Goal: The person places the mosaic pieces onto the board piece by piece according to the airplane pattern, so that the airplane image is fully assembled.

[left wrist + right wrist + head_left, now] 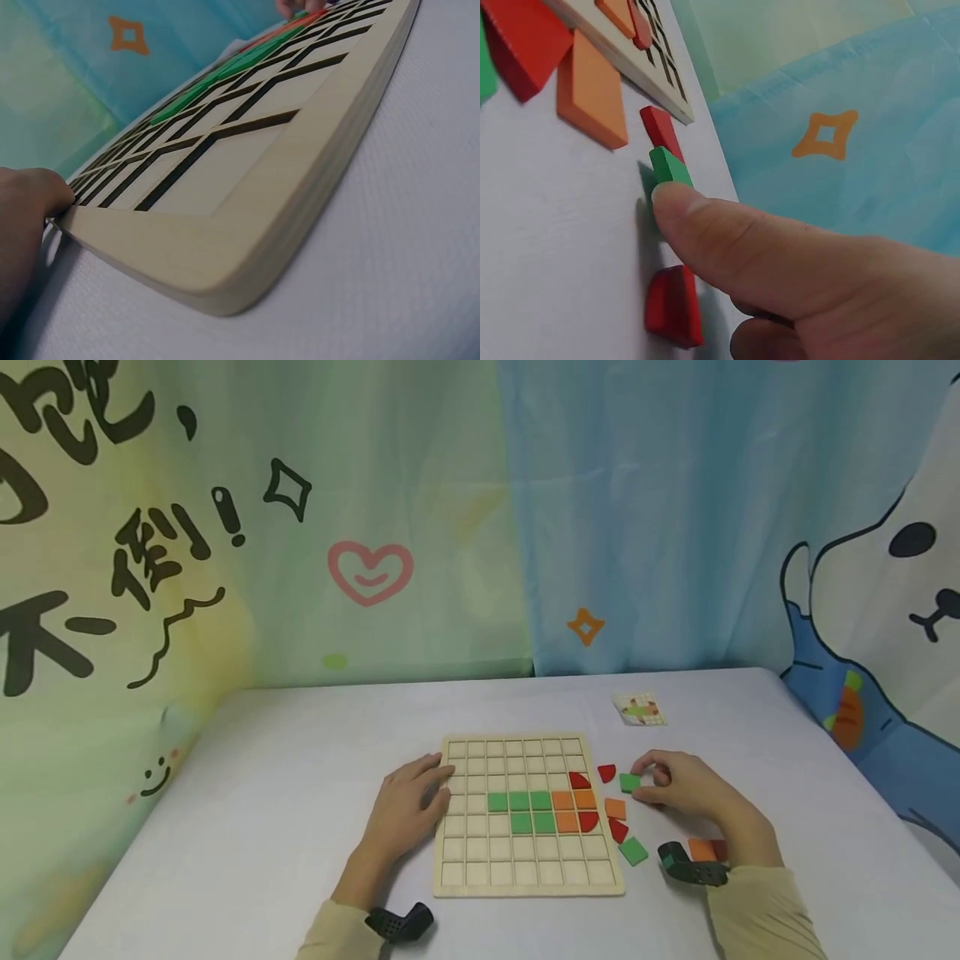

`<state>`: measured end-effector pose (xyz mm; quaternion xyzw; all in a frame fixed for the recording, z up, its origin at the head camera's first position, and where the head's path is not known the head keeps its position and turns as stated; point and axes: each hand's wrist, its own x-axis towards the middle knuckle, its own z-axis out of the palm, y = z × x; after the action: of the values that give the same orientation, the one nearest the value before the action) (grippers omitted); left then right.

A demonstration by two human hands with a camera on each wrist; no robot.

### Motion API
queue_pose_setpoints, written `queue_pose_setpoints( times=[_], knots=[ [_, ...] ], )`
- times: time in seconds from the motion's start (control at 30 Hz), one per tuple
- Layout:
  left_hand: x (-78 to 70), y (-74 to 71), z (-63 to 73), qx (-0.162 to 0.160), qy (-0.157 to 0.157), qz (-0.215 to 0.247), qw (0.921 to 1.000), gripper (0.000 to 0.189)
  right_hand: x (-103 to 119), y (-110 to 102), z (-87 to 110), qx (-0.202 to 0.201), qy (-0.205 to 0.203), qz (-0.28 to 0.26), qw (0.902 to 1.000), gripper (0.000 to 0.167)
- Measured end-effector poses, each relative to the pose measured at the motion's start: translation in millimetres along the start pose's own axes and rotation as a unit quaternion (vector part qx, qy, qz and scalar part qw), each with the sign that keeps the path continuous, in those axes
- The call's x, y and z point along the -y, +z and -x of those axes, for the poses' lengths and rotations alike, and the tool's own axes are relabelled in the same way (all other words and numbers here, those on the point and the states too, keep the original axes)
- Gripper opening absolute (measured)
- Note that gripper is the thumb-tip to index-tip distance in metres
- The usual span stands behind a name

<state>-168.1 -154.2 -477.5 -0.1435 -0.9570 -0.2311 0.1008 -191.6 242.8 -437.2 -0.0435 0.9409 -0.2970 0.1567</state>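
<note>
Pinching a green square [629,783]: right grip [681,782]; left grip [405,803], relaxed, touches a board [525,891] holding coloured tiles [519,801].

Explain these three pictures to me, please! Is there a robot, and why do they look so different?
No robot here, just a person's left hand and right hand. The widest picture comes from a camera worn on the head, looking forward and down. The other two come from the wrists: the left one shows a corner of the wooden grid board up close, the right one a thumb and a green square.

On the white table lie the board, partly filled with coloured tiles, some loose pieces beside it, and a small picture card. The left hand touches the board's left edge; the right pinches that green square.
</note>
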Motion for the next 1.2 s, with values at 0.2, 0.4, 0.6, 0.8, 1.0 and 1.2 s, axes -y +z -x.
queue_pose_setpoints(
  times=[0.2,0.4,0.6,0.8,1.0,1.2],
  knots=[
    [-2.0,-1.4,1.5,-0.003,0.003,-0.003,1.0,0.034,3.9,-3.9,1.0,-0.006,-0.01,0.002,0.9999,0.037],
    [0.3,0.7,1.5,0.002,-0.003,-0.014,0.9999,0.034,18.0,-10.5,5.7,-0.028,-0.028,0.006,0.9992,0.037],
    [0.4,1.5,1.0,0.001,0.001,-0.014,0.9999,0.035,34.1,-12.5,9.5,-0.05,-0.048,0.0,0.9976,0.036],
    [0.0,1.1,1.6,-0.004,0.004,-0.01,0.9999,0.034,49.7,-5.2,9.4,-0.044,-0.053,-0.028,0.9972,0.036],
    [-0.8,0.2,2.0,-0.003,0.002,-0.009,1.0,0.034,65.0,4.9,7.7,-0.037,-0.094,-0.045,0.9939,0.032],
    [-1.2,0.5,1.1,-0.007,0.003,-0.006,0.9999,0.034,77.1,15.4,5.0,-0.026,-0.13,-0.043,0.9903,0.03]
  ],
)
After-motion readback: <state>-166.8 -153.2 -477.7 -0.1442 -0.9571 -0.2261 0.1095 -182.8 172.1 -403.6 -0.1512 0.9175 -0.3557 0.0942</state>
